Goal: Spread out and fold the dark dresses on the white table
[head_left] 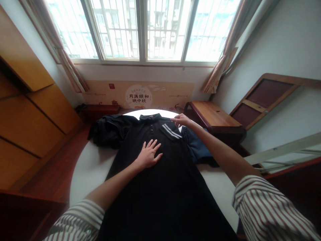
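Observation:
A black polo shirt (160, 187) lies spread on a round white table (85, 174), its collar toward the window. One short sleeve (172, 131), edged with two white stripes, is folded in over the chest. My left hand (149, 155) rests flat on the shirt's front below the buttons, fingers spread. At the shirt's right shoulder edge, my right hand (181, 120) has its fingers bent and appears to pinch the cloth there. The exact grip is small and partly hidden.
A crumpled black garment (109, 130) lies on the table's left side. Folded dark blue cloth (197, 144) sits at the right, under my right forearm. Beyond stand a wooden side table (215, 113), a barred window (142, 30) and orange cabinets (30, 113).

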Demonstrator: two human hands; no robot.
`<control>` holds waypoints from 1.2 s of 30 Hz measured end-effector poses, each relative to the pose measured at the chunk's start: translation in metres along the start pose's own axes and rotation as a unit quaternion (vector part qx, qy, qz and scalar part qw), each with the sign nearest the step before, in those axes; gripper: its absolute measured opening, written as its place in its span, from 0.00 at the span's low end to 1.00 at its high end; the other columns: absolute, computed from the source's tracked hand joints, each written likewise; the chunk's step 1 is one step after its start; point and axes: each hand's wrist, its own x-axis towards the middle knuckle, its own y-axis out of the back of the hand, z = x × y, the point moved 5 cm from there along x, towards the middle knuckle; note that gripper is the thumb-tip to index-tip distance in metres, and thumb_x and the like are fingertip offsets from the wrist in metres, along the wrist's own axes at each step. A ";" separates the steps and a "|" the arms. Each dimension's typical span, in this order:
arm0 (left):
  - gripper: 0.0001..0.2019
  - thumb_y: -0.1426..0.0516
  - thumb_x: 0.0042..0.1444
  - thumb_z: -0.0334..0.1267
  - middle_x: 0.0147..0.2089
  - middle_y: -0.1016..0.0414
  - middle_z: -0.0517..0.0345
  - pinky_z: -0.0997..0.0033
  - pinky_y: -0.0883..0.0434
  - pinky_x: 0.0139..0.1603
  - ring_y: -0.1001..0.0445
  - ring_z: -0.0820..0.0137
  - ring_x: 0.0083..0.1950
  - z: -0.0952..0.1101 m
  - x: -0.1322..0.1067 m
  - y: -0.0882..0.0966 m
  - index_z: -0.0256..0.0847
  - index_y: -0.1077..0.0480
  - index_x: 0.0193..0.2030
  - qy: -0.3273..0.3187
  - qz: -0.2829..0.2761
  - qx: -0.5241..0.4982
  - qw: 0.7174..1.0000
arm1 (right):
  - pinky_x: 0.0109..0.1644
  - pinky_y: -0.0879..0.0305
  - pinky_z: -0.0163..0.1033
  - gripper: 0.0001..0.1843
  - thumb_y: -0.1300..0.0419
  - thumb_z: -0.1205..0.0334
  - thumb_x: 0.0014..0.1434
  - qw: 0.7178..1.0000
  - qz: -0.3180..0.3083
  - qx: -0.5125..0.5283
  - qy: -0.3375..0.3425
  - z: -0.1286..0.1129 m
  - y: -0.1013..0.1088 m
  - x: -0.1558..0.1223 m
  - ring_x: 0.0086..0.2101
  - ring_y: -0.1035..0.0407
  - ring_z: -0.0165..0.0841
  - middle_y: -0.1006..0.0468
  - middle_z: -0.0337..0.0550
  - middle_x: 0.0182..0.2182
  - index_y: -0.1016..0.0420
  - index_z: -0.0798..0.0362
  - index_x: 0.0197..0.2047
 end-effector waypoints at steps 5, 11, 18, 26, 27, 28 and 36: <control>0.31 0.56 0.66 0.57 0.74 0.51 0.49 0.37 0.53 0.70 0.54 0.53 0.75 0.002 -0.001 0.002 0.45 0.45 0.71 -0.003 0.000 -0.003 1.000 | 0.50 0.31 0.42 0.21 0.34 0.59 0.53 0.993 0.060 -0.085 -0.062 0.015 -0.016 0.023 0.48 0.26 0.46 0.21 0.60 0.45 0.24 0.62 0.48; 0.31 0.57 0.66 0.57 0.75 0.52 0.49 0.37 0.53 0.70 0.55 0.52 0.75 0.003 -0.002 0.002 0.45 0.46 0.72 -0.007 0.003 -0.003 1.000 | 0.50 0.32 0.43 0.29 0.40 0.68 0.56 0.984 0.065 -0.133 -0.094 0.023 -0.026 0.038 0.50 0.28 0.46 0.25 0.62 0.52 0.35 0.62 0.61; 0.31 0.57 0.66 0.58 0.75 0.53 0.49 0.36 0.53 0.69 0.56 0.52 0.75 0.002 -0.001 -0.002 0.47 0.47 0.72 -0.003 0.002 0.008 1.000 | 0.65 0.52 0.55 0.31 0.57 0.48 0.69 0.979 0.107 -0.167 -0.037 -0.003 -0.072 0.016 0.64 0.48 0.51 0.41 0.62 0.65 0.43 0.57 0.68; 0.31 0.57 0.66 0.59 0.76 0.55 0.50 0.36 0.54 0.70 0.57 0.52 0.75 0.000 0.000 0.000 0.50 0.48 0.72 -0.009 -0.016 0.014 1.000 | 0.67 0.74 0.65 0.47 0.63 0.29 0.62 0.977 -0.029 -0.184 -0.102 -0.004 -0.100 0.001 0.69 0.73 0.58 0.67 0.56 0.73 0.58 0.50 0.74; 0.31 0.57 0.66 0.59 0.76 0.55 0.51 0.36 0.54 0.70 0.57 0.52 0.75 0.000 0.000 0.001 0.50 0.48 0.72 -0.009 -0.014 0.012 1.000 | 0.67 0.73 0.65 0.47 0.62 0.29 0.62 0.978 -0.034 -0.182 -0.100 -0.008 -0.098 -0.002 0.69 0.73 0.58 0.67 0.57 0.73 0.60 0.51 0.75; 0.30 0.56 0.66 0.58 0.75 0.53 0.51 0.36 0.53 0.70 0.56 0.52 0.75 0.000 0.000 0.001 0.50 0.47 0.72 -0.007 -0.011 0.009 1.000 | 0.67 0.72 0.66 0.47 0.61 0.30 0.63 0.978 -0.035 -0.184 -0.088 -0.013 -0.098 -0.007 0.69 0.72 0.58 0.67 0.58 0.73 0.60 0.52 0.75; 0.17 0.54 0.64 0.34 0.56 0.27 0.49 0.60 0.34 0.62 0.31 0.63 0.58 -0.019 0.002 0.034 0.41 0.28 0.53 0.056 0.148 -0.057 0.986 | 0.67 0.62 0.65 0.36 0.58 0.41 0.67 0.973 -0.046 -0.198 0.111 -0.057 -0.146 -0.121 0.69 0.62 0.58 0.54 0.53 0.72 0.48 0.50 0.72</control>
